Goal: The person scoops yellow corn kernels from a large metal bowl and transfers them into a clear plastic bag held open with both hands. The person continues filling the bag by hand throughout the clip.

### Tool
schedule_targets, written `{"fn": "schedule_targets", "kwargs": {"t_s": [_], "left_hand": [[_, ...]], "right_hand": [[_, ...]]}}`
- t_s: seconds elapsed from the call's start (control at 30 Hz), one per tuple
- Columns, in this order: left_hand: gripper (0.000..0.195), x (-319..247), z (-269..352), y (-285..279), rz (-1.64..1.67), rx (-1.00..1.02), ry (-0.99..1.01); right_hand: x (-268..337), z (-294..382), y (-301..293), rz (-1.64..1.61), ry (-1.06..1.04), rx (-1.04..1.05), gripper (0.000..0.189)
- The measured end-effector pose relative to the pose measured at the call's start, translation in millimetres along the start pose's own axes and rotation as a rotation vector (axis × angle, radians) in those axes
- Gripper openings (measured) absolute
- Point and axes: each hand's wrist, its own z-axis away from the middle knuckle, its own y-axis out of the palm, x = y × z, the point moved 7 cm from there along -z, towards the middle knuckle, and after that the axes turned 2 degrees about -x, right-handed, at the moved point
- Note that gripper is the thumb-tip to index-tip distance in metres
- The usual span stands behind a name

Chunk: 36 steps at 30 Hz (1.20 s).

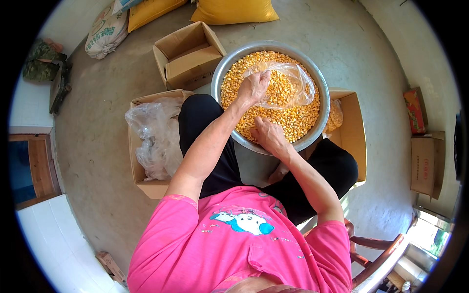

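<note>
A wide metal basin [324,106] full of yellow corn kernels [234,78] sits in front of my knees. My left hand [254,87] is closed on the gathered edge of a clear plastic bag [307,86], which lies on the corn with kernels in it. Lower in the basin, my right hand [270,134] rests in the loose kernels with its fingers curled down; whether it holds any is hidden.
An open carton [165,67] stands beyond my left knee. Beside that knee, another carton [133,161] holds clear plastic bags [157,135]. A carton [351,135] at my right contains a filled bag [335,115]. Sacks [234,11] lie ahead; a wooden chair [381,256] is behind right.
</note>
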Motion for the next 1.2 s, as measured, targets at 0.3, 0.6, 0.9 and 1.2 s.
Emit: {"fn": "schedule_targets", "kwargs": {"t_s": [0.3, 0.6, 0.9, 1.2], "left_hand": [[0.055, 1, 0, -2, 0.023, -0.005, -0.008], [0.055, 2, -1, -1, 0.017, -0.009, -0.003], [0.056, -6, 1, -1, 0.021, -0.006, 0.001], [0.056, -7, 2, -4, 0.003, 0.0, -0.006]], "right_hand": [[23, -18, 19, -0.103, -0.227, -0.064, 0.027], [12, -16, 22, -0.159, -0.162, -0.035, 0.023], [-2, -9, 15, -0.153, -0.082, -0.026, 0.024], [-1, -8, 7, -0.134, -0.087, -0.056, 0.029]]}}
